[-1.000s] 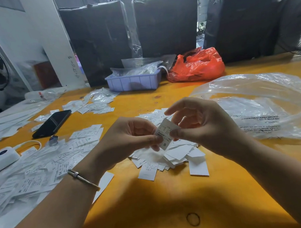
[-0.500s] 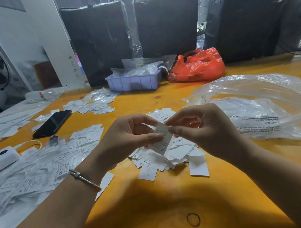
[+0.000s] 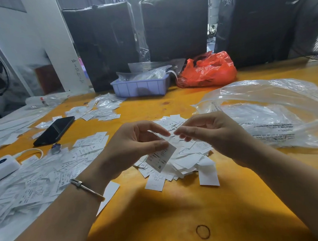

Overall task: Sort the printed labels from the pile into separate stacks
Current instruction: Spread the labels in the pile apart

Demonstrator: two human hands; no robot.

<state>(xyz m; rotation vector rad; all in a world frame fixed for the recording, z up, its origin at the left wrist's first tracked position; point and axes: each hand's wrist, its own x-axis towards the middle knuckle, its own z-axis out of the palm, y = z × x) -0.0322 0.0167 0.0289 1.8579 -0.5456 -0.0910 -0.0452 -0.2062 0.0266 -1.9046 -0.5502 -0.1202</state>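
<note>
My left hand pinches a small white printed label marked "S" between thumb and fingers, hanging over the pile. My right hand hovers just right of it, fingers loosely curled and apart, holding nothing that I can see. Below both hands lies the pile of white labels on the yellow table. A wide spread of labels covers the left side. A smaller group of labels lies farther back on the left.
A black phone and a white power bank sit at left. A large clear plastic bag lies at right. A lilac tray and red bag stand at the back. A rubber band lies near me.
Both hands held the label together before. Now my right hand has let go and drawn slightly right, while my left hand has lowered the label toward the pile.
</note>
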